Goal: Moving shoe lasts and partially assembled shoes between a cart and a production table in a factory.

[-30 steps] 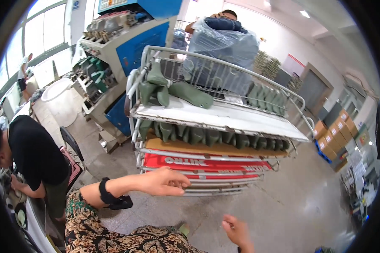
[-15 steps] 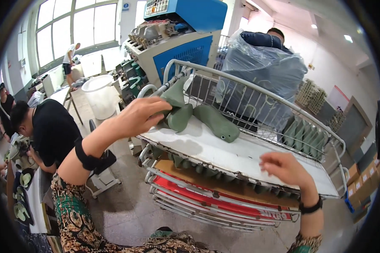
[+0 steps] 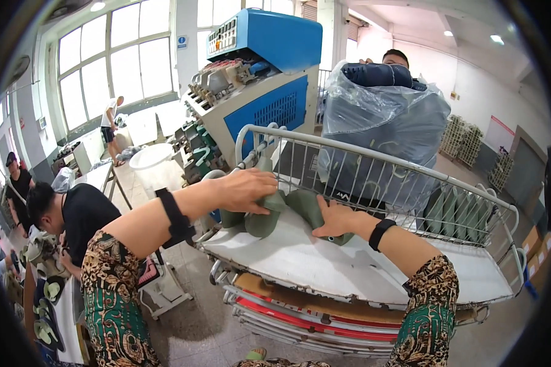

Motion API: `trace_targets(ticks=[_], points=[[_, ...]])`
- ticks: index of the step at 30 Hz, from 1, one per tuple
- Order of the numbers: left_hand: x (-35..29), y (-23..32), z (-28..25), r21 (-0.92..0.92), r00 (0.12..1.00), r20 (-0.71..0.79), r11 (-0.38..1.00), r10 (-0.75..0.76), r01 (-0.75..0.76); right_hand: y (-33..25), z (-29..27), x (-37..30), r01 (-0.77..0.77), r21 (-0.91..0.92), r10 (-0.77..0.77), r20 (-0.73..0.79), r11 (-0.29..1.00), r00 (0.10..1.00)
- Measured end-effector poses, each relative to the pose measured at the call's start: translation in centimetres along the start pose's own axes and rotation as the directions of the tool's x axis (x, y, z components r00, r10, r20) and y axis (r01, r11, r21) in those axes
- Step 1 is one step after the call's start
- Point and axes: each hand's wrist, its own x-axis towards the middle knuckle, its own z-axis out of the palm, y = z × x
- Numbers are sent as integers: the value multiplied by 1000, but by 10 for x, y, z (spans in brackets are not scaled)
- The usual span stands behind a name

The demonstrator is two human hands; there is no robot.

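Several smooth green foam shoe-shaped pieces lie at the left end of the white cart shelf (image 3: 373, 263). My left hand (image 3: 246, 189) reaches over the cluster with bent fingers and thumb closed on one green piece (image 3: 274, 202). Below its thumb a rounded green piece (image 3: 261, 225) rests on the shelf. My right hand (image 3: 341, 219) spans another green piece (image 3: 304, 207), thumb on the near side and fingers on the far side. That piece still lies on the shelf, partly covered by the hand.
A grey wire rail (image 3: 379, 156) runs along the shelf's far side. More green pieces (image 3: 456, 214) stand in a row at the right end. Behind are a plastic-wrapped bundle (image 3: 382, 128) and a blue machine (image 3: 266, 92). A co-worker (image 3: 89, 208) bends over at left.
My right hand has moved left from above the shelf onto a green piece. My left hand has shifted right and closed on another piece. The view has tilted slightly upward.
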Motion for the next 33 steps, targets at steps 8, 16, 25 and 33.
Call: trace_targets(ticks=[8,16,25,33], points=[[74,-21,42,76,848,479,952,226,-297,20,-24,-103,-171,21,167,139,985,976],[123,-32,94,483,778,617,723,119,-494,54,-18,-157,-380,294,347,158,877,924],[132,-2,57,295,941,338,947,19,-125,71,-2,-148,-340,369,297,170,865,940],[33,129,-61,128,867,-495,983,-50,130,87,-7,-145,23,620,-125,122,785,985]])
